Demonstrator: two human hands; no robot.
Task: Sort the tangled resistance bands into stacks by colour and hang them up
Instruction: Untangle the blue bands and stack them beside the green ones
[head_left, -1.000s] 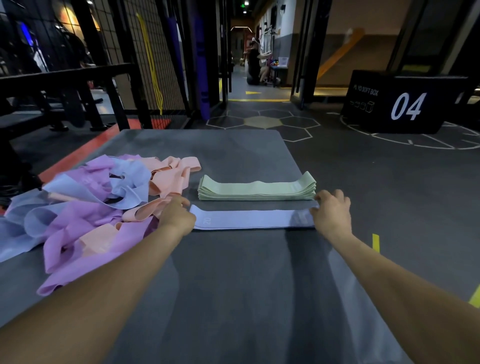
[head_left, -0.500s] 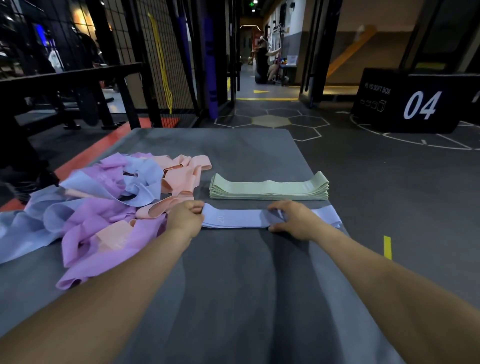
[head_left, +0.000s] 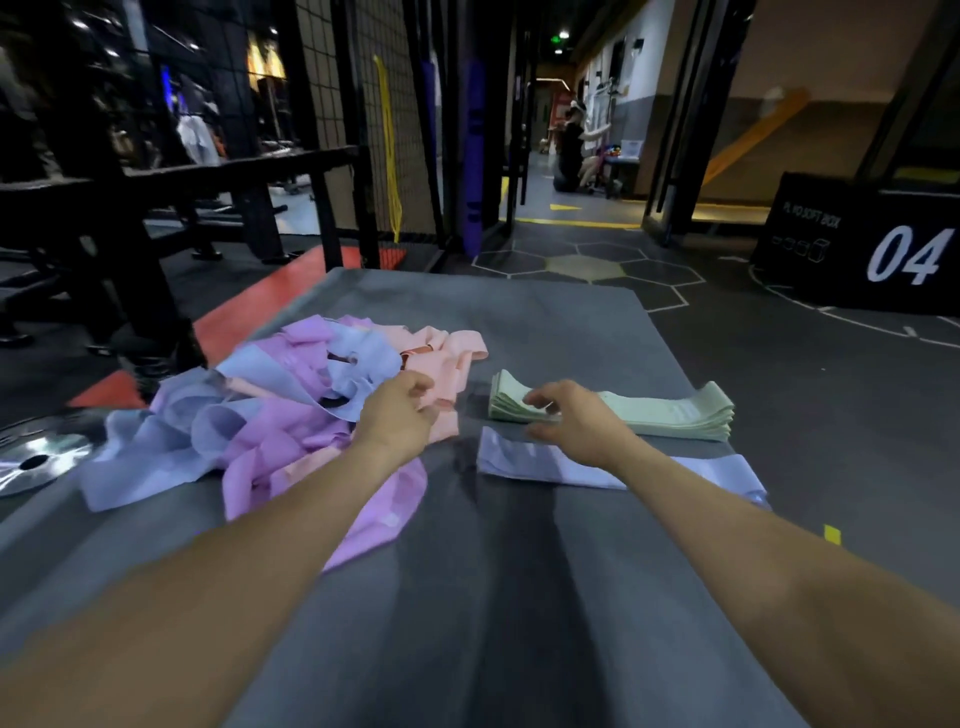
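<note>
A tangled heap of purple, blue and pink resistance bands (head_left: 270, 426) lies on the left of a grey mat (head_left: 519, 597). A neat stack of green bands (head_left: 670, 415) sits to the right, and one flat blue band (head_left: 540, 462) lies just in front of it. My left hand (head_left: 397, 418) hovers at the heap's right edge over the pink bands, fingers loosely curled, holding nothing that I can see. My right hand (head_left: 576, 423) is above the left ends of the green stack and the blue band, fingers relaxed and spread.
A metal weight plate (head_left: 36, 460) lies at the mat's left edge. Black rack frames and a mesh wall (head_left: 332, 130) stand behind, with a yellow band (head_left: 389, 150) hanging on the mesh. A black soft box marked 04 (head_left: 872, 244) sits far right. A person (head_left: 571, 148) kneels down the corridor.
Both hands have lifted off the flat blue band. The left hand moved up to the heap's pink bands, and the right hand slid left to the near end of the green stack.
</note>
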